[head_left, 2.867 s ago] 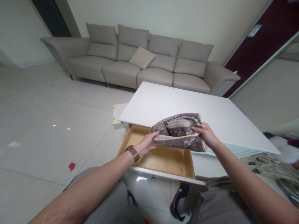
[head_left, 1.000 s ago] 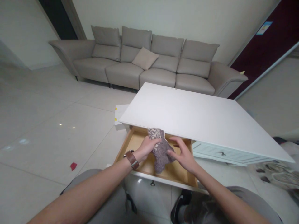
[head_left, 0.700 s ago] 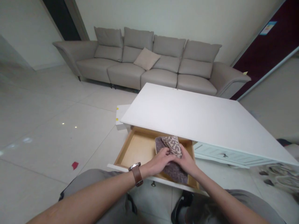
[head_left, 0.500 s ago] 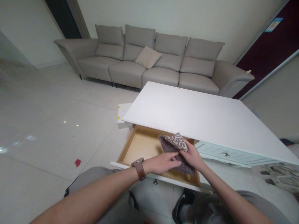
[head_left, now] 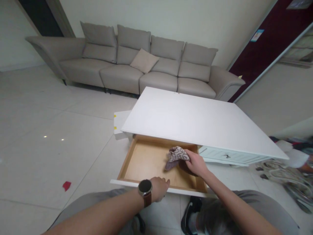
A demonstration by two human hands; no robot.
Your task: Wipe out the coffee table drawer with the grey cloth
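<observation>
A folded grey-brown patterned towel lies in the right part of the open wooden drawer of a white low table. My right hand rests on the towel inside the drawer, fingers curled over its edge. My left hand, with a brown-strapped watch on the wrist, sits at the drawer's white front panel, fingers curled over its top edge.
A long beige sofa with a loose cushion stands behind the table. A second, shut drawer is to the right. Patterned cloth and clutter lie on the floor at far right. My shoe is below the drawer.
The towel went from above the table's edge down into the drawer. My left hand let go of it and moved back to the drawer front; my right hand stays on it.
</observation>
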